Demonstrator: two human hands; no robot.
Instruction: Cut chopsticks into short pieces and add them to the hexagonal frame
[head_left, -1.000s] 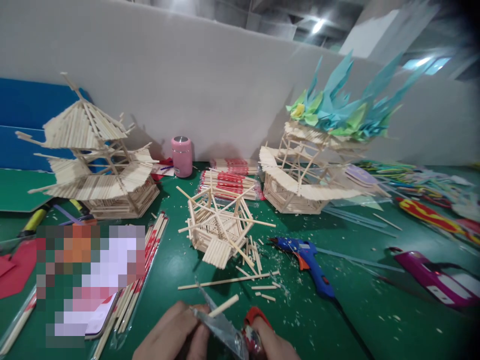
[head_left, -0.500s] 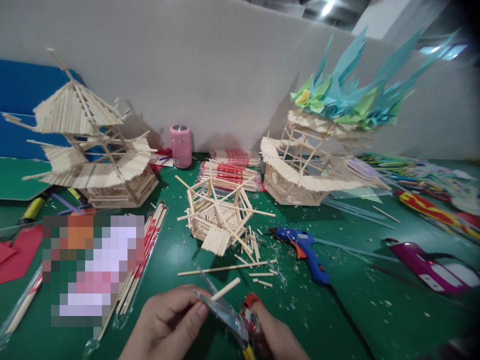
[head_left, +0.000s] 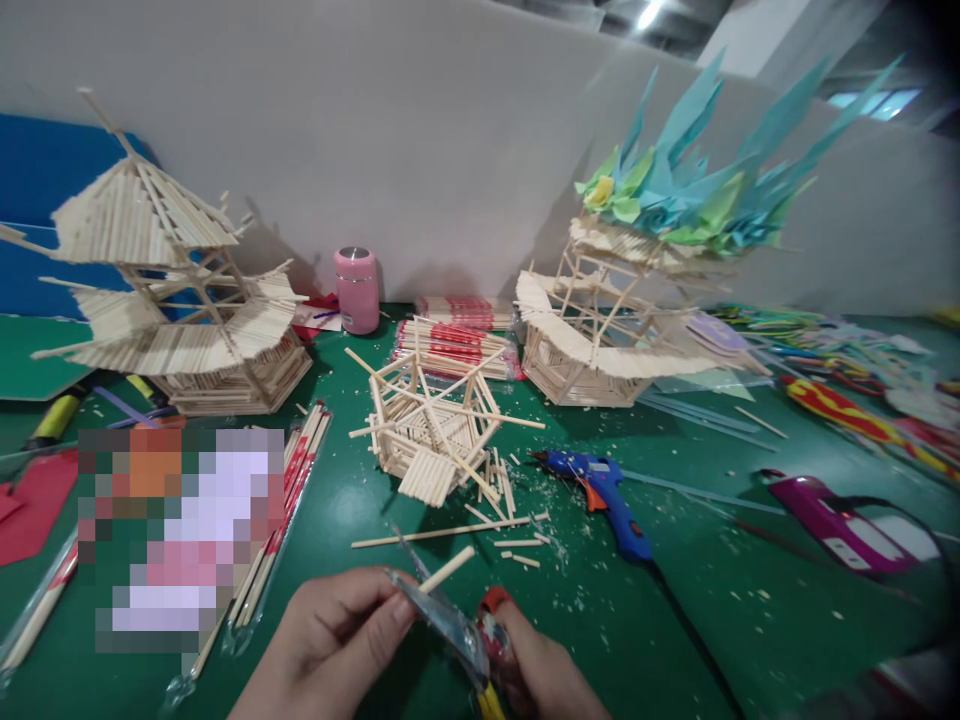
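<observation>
My left hand (head_left: 341, 630), at the lower middle, pinches a short wooden stick (head_left: 451, 568) between thumb and finger. Its pale end points up and to the right. My right hand (head_left: 536, 655) is closed around the handles of a pair of scissors (head_left: 457, 628), with red and yellow on the grips. The scissors' blades are parted, and the stick lies between them close to my left fingertips. Just beyond my hands stands a low, many-sided stick frame (head_left: 431, 425) with crossed sticks on top and a small slatted panel at its front.
A blue glue gun (head_left: 604, 490) lies right of the frame, among cut stick pieces (head_left: 517, 545). Taller stick pavilions stand left (head_left: 172, 310) and right (head_left: 600, 330). Behind are a pink flask (head_left: 357, 290) and packs of chopsticks (head_left: 457, 345). A purple device (head_left: 832, 520) lies far right.
The view has shifted slightly, so the table things sit a little further left. My hands, the stick and the scissors keep nearly the same pose.
</observation>
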